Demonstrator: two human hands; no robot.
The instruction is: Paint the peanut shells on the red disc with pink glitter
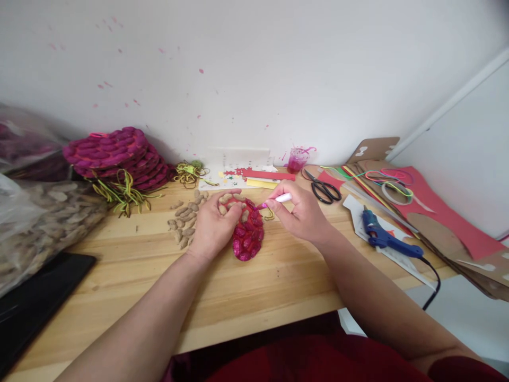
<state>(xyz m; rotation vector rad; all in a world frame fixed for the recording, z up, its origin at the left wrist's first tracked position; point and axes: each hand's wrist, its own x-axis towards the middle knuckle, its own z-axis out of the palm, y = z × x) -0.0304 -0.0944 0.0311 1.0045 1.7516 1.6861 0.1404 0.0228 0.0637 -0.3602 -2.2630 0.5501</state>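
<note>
An oval red base covered with peanuts (248, 241) lies on the wooden table in front of me. Its lower and right peanuts are wet with magenta paint, while several at the upper left are bare tan shell. My left hand (217, 220) grips its left edge, thumb over the top and fingers partly hidden behind. Between thumb and fingers, my right hand (300, 212) pinches a white-handled paintbrush (283, 198); its magenta-stained tip touches the piece's upper right. Loose peanuts (185, 220) lie scattered just left of my left hand.
Painted peanut pieces (115, 154) are stacked at left, beside a plastic bag of peanuts (51, 217). A cup of magenta paint (296, 160) stands by the wall. Black-handled scissors (324, 190), a blue glue gun (387, 239) with a cord, and cardboard (433, 233) occupy the right.
</note>
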